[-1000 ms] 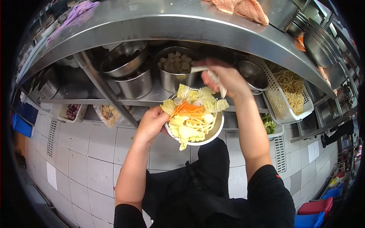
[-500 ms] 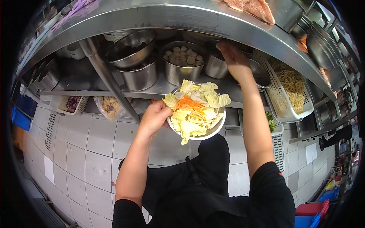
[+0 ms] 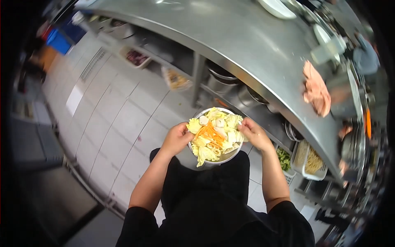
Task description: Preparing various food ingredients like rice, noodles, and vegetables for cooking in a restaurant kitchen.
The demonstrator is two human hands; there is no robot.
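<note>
A round metal bowl [image 3: 225, 159] is held between my two hands in front of my lap, above the tiled floor. Cabbage leaves [image 3: 207, 154] fill it and hang over the rim, with carrot strips [image 3: 210, 134] heaped in the middle. Pale round balls [image 3: 220, 123] lie on top, and some noodles show among the leaves. My left hand [image 3: 177, 140] is closed on the bowl's left side, thumb at the rim. On the opposite side, my right hand [image 3: 255, 133] grips the rim beside the cabbage. The fingers underneath are mostly hidden.
A steel counter [image 3: 205, 26] runs across ahead, bearing a pink cloth [image 3: 316, 91] and a white dish [image 3: 277, 8]. On the shelf below stand steel pots [image 3: 222, 84]. A basket of noodles [image 3: 314, 161] and leafy greens [image 3: 284, 158] are low at the right.
My right hand has come away from the pots on the shelf and now grips the bowl's right side. The view has turned, and the counter's top shows more. Pale balls show more plainly on top.
</note>
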